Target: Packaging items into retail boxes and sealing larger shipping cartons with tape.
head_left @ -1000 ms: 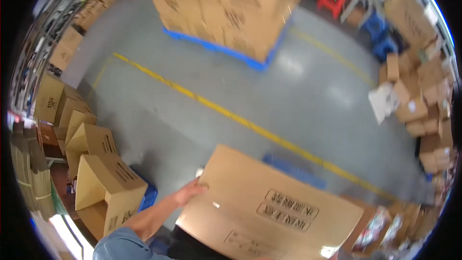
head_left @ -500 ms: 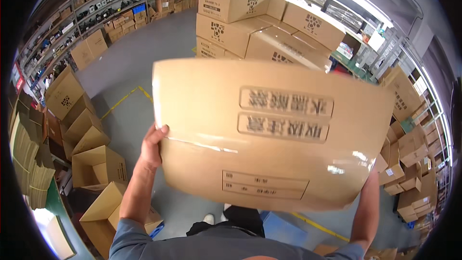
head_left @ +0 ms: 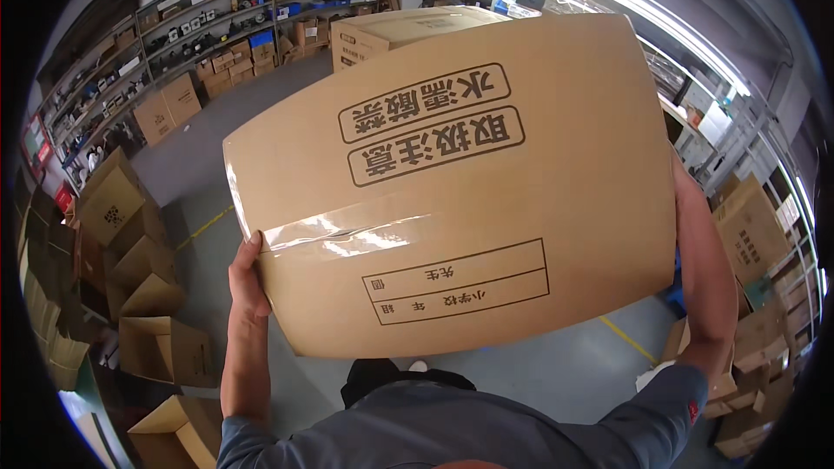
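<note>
A large closed cardboard box [head_left: 599,156] fills the middle of the head view, held up in front of me. Clear tape runs along the seam of its top face, and the dark print on it appears upside down. My left hand [head_left: 248,278] grips its left edge, with the thumb by the tape end and the fingers hidden beneath. On the far right side my right hand [head_left: 683,181] holds the box. Most of its fingers are out of sight behind the box edge.
Stacked cartons [head_left: 369,39] show behind the held box. Open empty cartons [head_left: 165,352] line the left, beside flattened cardboard [head_left: 48,295]. More boxes [head_left: 751,230] crowd the right. Loaded shelving [head_left: 204,26] stands at the back left. Yellow lines [head_left: 627,339] mark the grey floor.
The box has turned counterclockwise, its right side rising and its left edge shifting left. It now covers more of the stack behind. Both hands still hold it.
</note>
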The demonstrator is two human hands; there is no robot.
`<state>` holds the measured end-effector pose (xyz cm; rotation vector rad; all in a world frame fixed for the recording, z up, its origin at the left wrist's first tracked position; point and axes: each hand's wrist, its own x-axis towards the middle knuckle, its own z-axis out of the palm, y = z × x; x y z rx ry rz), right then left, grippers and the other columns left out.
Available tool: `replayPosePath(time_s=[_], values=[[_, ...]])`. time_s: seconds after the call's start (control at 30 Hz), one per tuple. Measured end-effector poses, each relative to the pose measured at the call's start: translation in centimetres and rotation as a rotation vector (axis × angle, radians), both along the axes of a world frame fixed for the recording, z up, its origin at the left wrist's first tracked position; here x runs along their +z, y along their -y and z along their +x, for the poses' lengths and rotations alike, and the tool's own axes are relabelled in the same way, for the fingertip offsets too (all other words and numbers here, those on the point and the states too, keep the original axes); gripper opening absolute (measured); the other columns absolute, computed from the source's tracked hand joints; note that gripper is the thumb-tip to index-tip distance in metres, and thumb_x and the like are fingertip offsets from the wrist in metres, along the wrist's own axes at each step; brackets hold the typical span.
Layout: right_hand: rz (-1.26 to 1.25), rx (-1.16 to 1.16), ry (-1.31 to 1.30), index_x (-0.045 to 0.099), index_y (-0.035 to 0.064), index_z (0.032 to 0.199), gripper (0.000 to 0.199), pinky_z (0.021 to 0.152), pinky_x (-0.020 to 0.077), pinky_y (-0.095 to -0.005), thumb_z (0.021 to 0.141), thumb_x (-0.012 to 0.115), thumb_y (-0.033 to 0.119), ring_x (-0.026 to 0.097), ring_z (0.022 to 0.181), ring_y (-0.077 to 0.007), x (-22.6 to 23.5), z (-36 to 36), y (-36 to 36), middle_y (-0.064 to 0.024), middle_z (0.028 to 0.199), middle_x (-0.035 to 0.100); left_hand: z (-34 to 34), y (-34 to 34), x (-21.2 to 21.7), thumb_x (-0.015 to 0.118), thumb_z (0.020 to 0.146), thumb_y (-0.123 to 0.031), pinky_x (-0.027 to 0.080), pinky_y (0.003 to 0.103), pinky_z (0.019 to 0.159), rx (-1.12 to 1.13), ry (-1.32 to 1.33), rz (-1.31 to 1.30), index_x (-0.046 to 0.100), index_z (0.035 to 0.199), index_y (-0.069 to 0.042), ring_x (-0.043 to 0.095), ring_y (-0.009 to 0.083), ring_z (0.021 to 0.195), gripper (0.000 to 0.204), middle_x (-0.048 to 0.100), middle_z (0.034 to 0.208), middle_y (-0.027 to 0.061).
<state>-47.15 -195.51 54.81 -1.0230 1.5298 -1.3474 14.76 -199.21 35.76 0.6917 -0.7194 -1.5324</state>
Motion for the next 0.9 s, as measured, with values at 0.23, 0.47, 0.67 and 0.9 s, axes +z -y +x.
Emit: replayPosePath(time_s=[0.23,0.47,0.67,0.9], values=[[0.065,-0.095,-0.035,0.056,0.0067,0.142,0.065,0.086,0.0568,-0.0366,0.102,0.047,0.057,0.067,0.106,-0.0198,3.9,4.7,2.0,-0.0125,0.127,0.067,-0.6,4.8,2.1,0.051,0.102,-0.040,0.049,0.042,0.105,-0.121,0.012,0.080,0.051,0.141,-0.001,0.062,0.0309,0.121,0.055,0.061,0.135,0.0176],[0.142,-0.006,-0.183,0.056,0.0071,0.142,0.067,0.087,0.0567,-0.0364,0.102,0.047,0.059,0.067,0.108,-0.0205,3.4,11.5,-0.6,-0.0128,0.128,0.067,0.4,1.3,6.9,0.051,0.103,-0.036,0.050,0.041,0.103,-0.111,0.200,0.288,0.054,0.139,-0.001,0.064,0.0296,0.117,0.050,0.064,0.131,0.0157],[0.258,0.144,-0.223,0.056,0.0074,0.143,0.068,0.088,0.0566,-0.0362,0.101,0.046,0.060,0.068,0.108,-0.0209,-3.5,3.5,8.2,-0.0130,0.129,0.066,1.1,9.9,7.9,0.051,0.103,-0.026,0.051,0.042,0.102,-0.025,0.312,0.368,0.055,0.137,-0.001,0.064,0.0266,0.115,0.043,0.065,0.129,0.0143],[-0.541,-0.009,0.309,0.031,0.0064,0.157,0.072,0.124,0.0198,-0.0443,0.106,0.034,0.058,0.032,0.149,-0.0264,-22.0,0.7,-5.8,-0.0112,0.157,0.041,-1.4,10.4,12.9,0.054,0.100,-0.021,0.051,0.039,0.100,-0.029,0.504,0.173,0.056,0.135,-0.001,0.064,0.0236,0.114,0.040,0.066,0.127,0.0116]])
